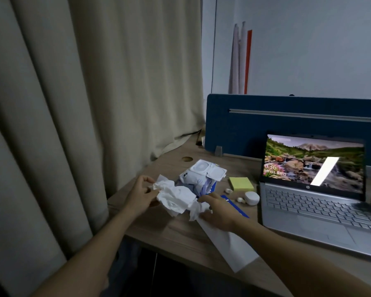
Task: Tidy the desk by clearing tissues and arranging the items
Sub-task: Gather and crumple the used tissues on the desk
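Crumpled white tissues [176,197] lie bunched at the left end of the wooden desk [180,234]. My left hand [140,195] grips their left side with fingers closed on the paper. My right hand [217,211] presses on the tissues' right end, palm down, over a white sheet of paper [229,247]. Behind the tissues sits a wet-wipe pack [201,174] with its lid flipped open. To the right lie a yellow sticky-note pad [241,183], a white earbud case [252,198] and two loose earbuds [240,199].
An open silver laptop [321,209] with a lit screen fills the desk's right side. A blue divider panel [287,121] stands behind it. Beige curtains [84,103] hang at the left. A blue-edged item [236,207] lies under my right hand. A round cable hole [187,159] is near the curtain.
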Available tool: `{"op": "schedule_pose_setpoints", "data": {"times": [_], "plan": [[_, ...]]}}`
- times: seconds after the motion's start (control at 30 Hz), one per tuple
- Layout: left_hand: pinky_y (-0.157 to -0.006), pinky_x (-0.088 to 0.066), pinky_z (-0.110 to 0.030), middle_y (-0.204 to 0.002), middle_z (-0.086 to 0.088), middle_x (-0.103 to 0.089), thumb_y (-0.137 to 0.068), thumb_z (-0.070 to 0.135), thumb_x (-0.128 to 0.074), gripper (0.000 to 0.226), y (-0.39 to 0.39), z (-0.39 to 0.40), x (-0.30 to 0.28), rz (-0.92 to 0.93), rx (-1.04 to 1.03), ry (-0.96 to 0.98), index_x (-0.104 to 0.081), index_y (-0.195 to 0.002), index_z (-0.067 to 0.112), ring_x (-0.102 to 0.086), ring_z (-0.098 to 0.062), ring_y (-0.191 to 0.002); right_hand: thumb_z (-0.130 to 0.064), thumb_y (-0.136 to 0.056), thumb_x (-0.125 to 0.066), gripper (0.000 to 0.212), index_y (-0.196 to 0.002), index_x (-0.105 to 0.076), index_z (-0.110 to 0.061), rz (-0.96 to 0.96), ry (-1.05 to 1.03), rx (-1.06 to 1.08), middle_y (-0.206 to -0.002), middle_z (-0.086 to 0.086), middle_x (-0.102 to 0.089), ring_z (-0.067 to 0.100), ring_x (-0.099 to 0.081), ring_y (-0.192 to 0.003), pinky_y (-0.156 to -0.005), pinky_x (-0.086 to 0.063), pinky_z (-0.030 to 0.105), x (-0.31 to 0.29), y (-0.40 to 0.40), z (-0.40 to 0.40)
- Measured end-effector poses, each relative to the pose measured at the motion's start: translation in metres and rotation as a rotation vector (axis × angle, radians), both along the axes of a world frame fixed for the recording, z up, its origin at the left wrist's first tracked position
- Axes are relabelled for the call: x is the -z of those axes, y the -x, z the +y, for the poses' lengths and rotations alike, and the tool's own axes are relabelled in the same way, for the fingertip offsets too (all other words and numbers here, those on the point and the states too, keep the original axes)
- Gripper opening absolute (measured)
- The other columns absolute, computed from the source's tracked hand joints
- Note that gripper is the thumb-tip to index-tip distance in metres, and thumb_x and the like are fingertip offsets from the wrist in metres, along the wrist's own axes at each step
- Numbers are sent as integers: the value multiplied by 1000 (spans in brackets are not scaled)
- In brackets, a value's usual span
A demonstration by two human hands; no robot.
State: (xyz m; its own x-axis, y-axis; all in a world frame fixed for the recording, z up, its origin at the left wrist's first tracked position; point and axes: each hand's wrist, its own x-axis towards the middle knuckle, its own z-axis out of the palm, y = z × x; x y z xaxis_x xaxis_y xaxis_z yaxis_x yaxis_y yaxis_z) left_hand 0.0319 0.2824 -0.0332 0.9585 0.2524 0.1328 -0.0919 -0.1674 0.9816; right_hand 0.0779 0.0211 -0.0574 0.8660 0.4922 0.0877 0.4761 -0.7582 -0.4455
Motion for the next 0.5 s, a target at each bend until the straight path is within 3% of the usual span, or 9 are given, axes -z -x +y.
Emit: {"op": "schedule_pose_setpoints", "data": {"times": [0.1,0.17,0.3,0.5], "plan": [[-61,-57,-32,-101,-18,-68,-91,4,-65,22,4,7,0,-13,-5,-25,-47,-98,14,-69,-29,-88,-39,-86,-66,50,-133,-50,-34,-6,-21,10,-135,-1,-46,21,-49,-116,-93,-41,32,3,-2,14],[-57,-55,-26,-94,-18,-68,-91,3,-65,20,9,12,-1,-23,-23,-76,-47,-93,11,-68,-26,-81,-38,-87,-64,45,-130,-53,-32,-20,-44,-8,-131,-1,-46,21,-48,-115,-92,-40,30,5,-4,19],[-48,-49,-18,-79,-18,-64,-90,-2,-63,20,18,17,0,-24,-45,-110,-45,-92,5,-63,-20,-67,-23,-90,-61,20,-109,-64,-17,-71,-61,-22,-115,4,-52,24,-54,-102,-80,-42,27,9,-7,24],[-50,-53,-22,-83,-22,-66,-92,1,-63,19,18,8,-1,6,-23,-110,-44,-96,5,-64,-26,-72,-14,-85,-60,3,-86,-63,-14,-159,-127,71,-92,4,-62,20,-54,-80,-66,-36,29,1,-5,-1]]}}
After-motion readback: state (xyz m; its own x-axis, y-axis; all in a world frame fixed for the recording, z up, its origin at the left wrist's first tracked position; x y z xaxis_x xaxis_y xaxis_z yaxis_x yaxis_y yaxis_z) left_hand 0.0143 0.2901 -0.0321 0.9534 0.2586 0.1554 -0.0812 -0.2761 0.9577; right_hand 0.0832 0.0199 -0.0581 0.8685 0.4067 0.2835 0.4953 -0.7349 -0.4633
